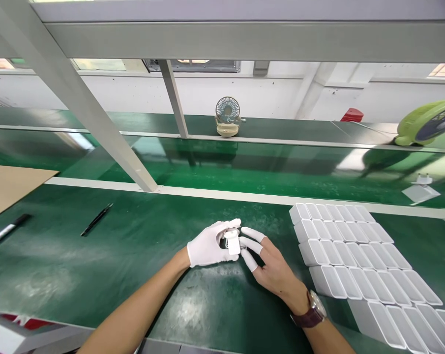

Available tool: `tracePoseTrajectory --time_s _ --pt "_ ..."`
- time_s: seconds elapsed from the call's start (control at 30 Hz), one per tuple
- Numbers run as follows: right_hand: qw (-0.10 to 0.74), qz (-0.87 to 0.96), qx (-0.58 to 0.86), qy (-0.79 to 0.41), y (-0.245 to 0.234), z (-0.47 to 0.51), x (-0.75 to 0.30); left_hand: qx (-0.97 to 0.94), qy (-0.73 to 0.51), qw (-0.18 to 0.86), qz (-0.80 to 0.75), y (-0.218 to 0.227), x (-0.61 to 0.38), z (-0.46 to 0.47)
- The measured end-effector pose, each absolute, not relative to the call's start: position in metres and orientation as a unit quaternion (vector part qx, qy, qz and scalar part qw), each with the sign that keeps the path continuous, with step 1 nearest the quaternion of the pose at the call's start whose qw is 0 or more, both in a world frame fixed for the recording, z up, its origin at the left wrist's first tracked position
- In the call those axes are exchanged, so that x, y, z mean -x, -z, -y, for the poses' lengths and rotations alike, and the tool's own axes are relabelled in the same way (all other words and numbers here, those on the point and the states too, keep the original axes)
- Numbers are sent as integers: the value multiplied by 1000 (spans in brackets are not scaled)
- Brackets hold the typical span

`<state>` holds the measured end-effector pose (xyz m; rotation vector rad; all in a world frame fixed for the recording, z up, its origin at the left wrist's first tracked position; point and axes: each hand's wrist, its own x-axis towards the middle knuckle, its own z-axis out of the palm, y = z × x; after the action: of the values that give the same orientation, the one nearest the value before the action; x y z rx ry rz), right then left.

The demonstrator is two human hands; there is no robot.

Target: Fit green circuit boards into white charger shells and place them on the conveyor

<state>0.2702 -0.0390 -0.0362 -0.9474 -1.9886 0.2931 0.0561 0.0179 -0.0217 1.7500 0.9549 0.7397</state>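
My left hand point(207, 244), in a white glove, is closed around a small white plug-like part point(232, 242) just above the green bench mat point(133, 255). My right hand point(268, 263) is bare except for white finger cots on several fingertips. Its fingers reach in from the right and touch the same white part. A brown-strapped watch point(311, 309) sits on my right wrist. Rows of white rectangular cases point(355, 255) lie close to the right of my right hand.
A black pen point(96, 220) and a marker point(6, 230) lie on the mat at the left, near a cardboard sheet point(8, 184). A slanted metal post point(97, 128) meets the bench rail. Beyond, a small desk fan point(227, 116) and a green fan point(427, 120) stand by the conveyor.
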Motion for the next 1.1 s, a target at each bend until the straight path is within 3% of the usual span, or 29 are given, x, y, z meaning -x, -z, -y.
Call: tracePoseTrajectory --time_s 0.3,0.47,0.83,1.1 --pt "371 849 360 -109 38 39 -268 -686 -312 530 -389 17 -43 -22" --pt "385 845 354 -113 40 39 -264 -683 -303 533 -397 15 -45 -24" --pt "410 833 368 -53 53 40 -253 -633 -291 652 -299 45 -34 -39" --pt "466 811 351 -50 17 39 -258 -591 -409 641 -271 42 -29 -36"
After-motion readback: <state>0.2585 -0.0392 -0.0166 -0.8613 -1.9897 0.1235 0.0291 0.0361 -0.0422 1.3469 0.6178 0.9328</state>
